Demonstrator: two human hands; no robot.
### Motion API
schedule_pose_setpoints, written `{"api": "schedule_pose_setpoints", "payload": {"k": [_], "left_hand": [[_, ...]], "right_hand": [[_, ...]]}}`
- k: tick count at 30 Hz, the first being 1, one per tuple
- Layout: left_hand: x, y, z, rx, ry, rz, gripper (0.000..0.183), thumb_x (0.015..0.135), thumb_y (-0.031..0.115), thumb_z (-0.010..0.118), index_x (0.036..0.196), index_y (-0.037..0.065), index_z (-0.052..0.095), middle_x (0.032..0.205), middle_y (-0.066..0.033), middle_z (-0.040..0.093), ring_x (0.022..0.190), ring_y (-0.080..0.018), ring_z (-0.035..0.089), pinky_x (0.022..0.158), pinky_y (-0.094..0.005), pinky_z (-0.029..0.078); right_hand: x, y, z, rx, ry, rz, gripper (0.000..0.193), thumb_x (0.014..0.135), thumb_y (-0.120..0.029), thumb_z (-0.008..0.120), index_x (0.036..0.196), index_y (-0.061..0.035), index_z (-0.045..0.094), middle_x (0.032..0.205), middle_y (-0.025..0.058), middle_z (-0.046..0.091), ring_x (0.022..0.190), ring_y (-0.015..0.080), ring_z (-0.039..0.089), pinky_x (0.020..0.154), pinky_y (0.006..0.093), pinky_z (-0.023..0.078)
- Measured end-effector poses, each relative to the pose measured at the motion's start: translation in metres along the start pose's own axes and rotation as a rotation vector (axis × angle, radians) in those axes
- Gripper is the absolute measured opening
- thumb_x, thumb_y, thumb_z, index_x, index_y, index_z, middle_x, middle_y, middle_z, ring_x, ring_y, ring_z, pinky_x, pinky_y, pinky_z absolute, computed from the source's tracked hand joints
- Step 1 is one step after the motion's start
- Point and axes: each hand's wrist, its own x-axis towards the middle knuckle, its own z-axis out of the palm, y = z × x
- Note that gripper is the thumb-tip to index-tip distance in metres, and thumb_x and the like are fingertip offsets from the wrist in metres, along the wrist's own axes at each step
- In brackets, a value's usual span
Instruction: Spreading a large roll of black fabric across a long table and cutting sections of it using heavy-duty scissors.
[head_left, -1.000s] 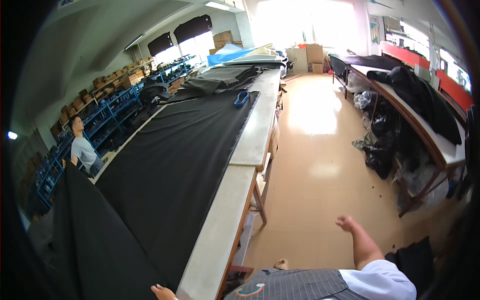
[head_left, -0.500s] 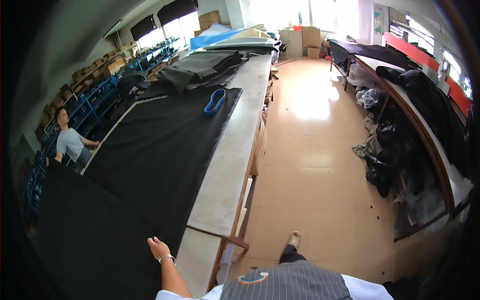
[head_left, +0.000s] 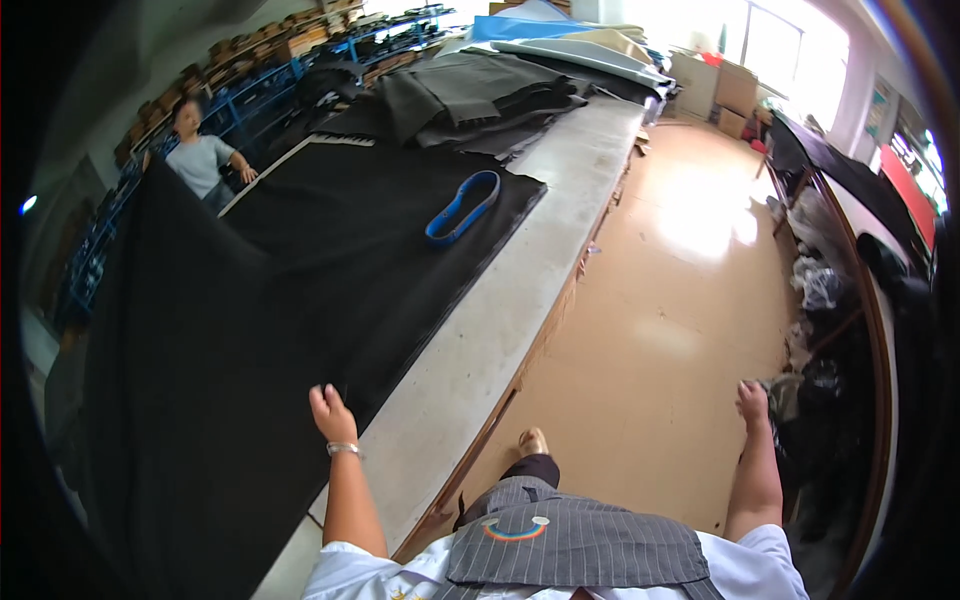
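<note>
My left hand (head_left: 331,412) is closed on the edge of a wide black fabric sheet (head_left: 200,370). The sheet is lifted on the left side, with its far corner raised by a co-worker (head_left: 201,160) across the table. More black fabric lies flat on the long table under and beyond it. On top of that flat part rests a blue long, narrow loop (head_left: 463,209), open in its middle. My right hand (head_left: 752,401) hangs over the aisle at the right, fingers curled, with nothing visible in it.
Grey fabric pieces (head_left: 470,95) and blue and pale sheets (head_left: 560,40) are heaped farther along the table (head_left: 470,310). Blue shelving (head_left: 240,105) stands behind the co-worker. Right of the tiled aisle (head_left: 640,330), another table has plastic bags (head_left: 822,284) under it.
I have moved forward along the table, my left hand carrying the fabric edge along. My right hand has come into view. The co-worker's side of the sheet is raised higher.
</note>
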Motion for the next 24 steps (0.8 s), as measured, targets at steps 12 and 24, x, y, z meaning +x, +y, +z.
{"api": "schedule_pose_setpoints", "payload": {"k": [12, 24], "left_hand": [[0.132, 0.255, 0.25, -0.747, -0.124, 0.064, 0.019, 0.092, 0.018, 0.051, 0.089, 0.0, 0.054, 0.074, -0.0035, 0.051, 0.067, -0.0105, 0.045, 0.063, -0.0262, 0.041], [0.112, 0.267, 0.29, -0.252, -0.267, 0.115, 0.018, 0.087, 0.013, 0.062, 0.102, 0.003, 0.061, 0.095, -0.0057, 0.064, 0.083, -0.0109, 0.06, 0.074, -0.0236, 0.048]], "right_hand": [[0.088, -0.378, 0.294, -0.251, -0.785, -0.637, 0.04, 0.085, -0.03, 0.063, 0.114, -0.004, 0.059, 0.104, 0.0152, 0.063, 0.096, 0.0267, 0.061, 0.083, 0.0353, 0.048], [0.189, -0.449, 0.55, -0.431, -0.571, -1.785, 0.041, 0.086, -0.027, 0.049, 0.123, -0.0098, 0.053, 0.123, 0.0106, 0.054, 0.122, 0.0279, 0.044, 0.097, 0.0392, 0.038]]}}
